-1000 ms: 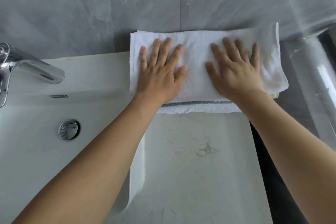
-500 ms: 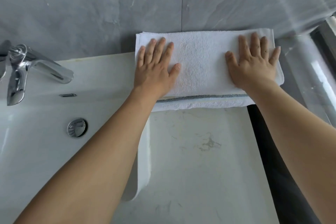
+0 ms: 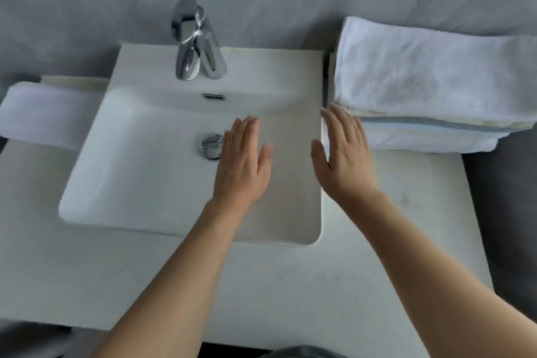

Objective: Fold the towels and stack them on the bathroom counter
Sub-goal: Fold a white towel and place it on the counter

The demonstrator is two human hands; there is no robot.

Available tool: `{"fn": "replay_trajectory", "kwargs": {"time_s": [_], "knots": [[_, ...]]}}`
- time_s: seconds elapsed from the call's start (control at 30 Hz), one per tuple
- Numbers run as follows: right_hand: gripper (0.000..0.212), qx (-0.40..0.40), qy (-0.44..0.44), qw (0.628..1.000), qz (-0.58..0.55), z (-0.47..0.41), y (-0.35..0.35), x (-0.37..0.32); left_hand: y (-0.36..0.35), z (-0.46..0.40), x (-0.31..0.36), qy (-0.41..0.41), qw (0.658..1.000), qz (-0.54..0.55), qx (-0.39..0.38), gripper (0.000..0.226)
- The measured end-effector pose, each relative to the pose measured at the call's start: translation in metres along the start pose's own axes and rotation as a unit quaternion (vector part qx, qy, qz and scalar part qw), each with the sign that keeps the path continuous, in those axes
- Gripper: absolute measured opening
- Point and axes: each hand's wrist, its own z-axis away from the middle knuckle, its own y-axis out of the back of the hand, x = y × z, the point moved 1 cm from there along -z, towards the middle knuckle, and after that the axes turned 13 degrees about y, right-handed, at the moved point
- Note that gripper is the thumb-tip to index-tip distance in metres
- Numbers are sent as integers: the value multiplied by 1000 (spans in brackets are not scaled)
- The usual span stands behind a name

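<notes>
A stack of folded white towels [image 3: 421,90] lies on the counter [image 3: 261,285] at the right, against the wall; one layer shows a grey-blue stripe along its front edge. Another white towel [image 3: 43,113] lies at the far left, draped over the sink's left rim. My left hand [image 3: 242,164] hovers flat over the sink basin, fingers straight, holding nothing. My right hand [image 3: 344,160] is flat too, over the basin's right rim, its fingertips close to the stack's front left corner. I cannot tell if it touches the stack.
A white rectangular sink [image 3: 145,171] fills the middle, with a chrome faucet [image 3: 197,43] at the back and a chrome drain [image 3: 210,146]. A grey tiled wall [image 3: 87,9] stands behind. The counter ends at the right, beside a dark drop [image 3: 502,212].
Both hands have lifted off the folded towel and drawn back left over the sink. My view has swung left, so the faucet is centred and the stack sits at the right.
</notes>
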Motion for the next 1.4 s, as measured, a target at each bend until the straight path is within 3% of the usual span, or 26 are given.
{"fn": "replay_trajectory", "kwargs": {"time_s": [0.27,0.5,0.7,0.77,0.83,0.9,0.93,0.97,1.0,1.03,1.07,1.1,1.17,1.3,1.4], "knots": [[51,-27,-5,999,-42,-22,-101,-181,103,8,-157,3,1000,9,13,51],[49,-22,19,996,-81,-61,-154,-284,176,9,-247,38,997,28,58,46],[46,-57,83,983,-155,-122,-209,-360,226,7,-334,139,979,80,123,42],[45,-74,61,976,-195,-138,-235,-387,246,-2,-374,192,967,97,136,42],[46,-110,-18,962,-251,-155,-266,-410,261,-20,-416,257,947,129,140,44],[41,-138,-212,903,-346,-179,-299,-424,273,-51,-454,327,920,189,101,43],[34,-134,-350,829,-416,-190,-313,-429,277,-68,-470,362,900,234,72,38],[27,-118,-467,728,-488,-200,-328,-433,282,-86,-486,399,868,291,52,29],[26,-86,-549,623,-550,-209,-340,-436,287,-104,-501,437,825,357,41,21],[32,-44,-600,542,-587,-215,-353,-436,292,-120,-514,476,772,420,34,20],[38,-4,-630,500,-595,-219,-365,-434,294,-135,-526,512,714,477,27,20],[41,25,-649,489,-582,-223,-374,-431,296,-149,-538,537,668,515,26,18],[40,66,-677,490,-545,-234,-388,-422,297,-172,-556,558,630,540,23,16],[26,90,-730,470,-488,-256,-399,-400,297,-209,-575,582,629,515,16,22],[24,103,-751,458,-464,-267,-402,-388,293,-233,-580,582,665,468,23,19]]}}
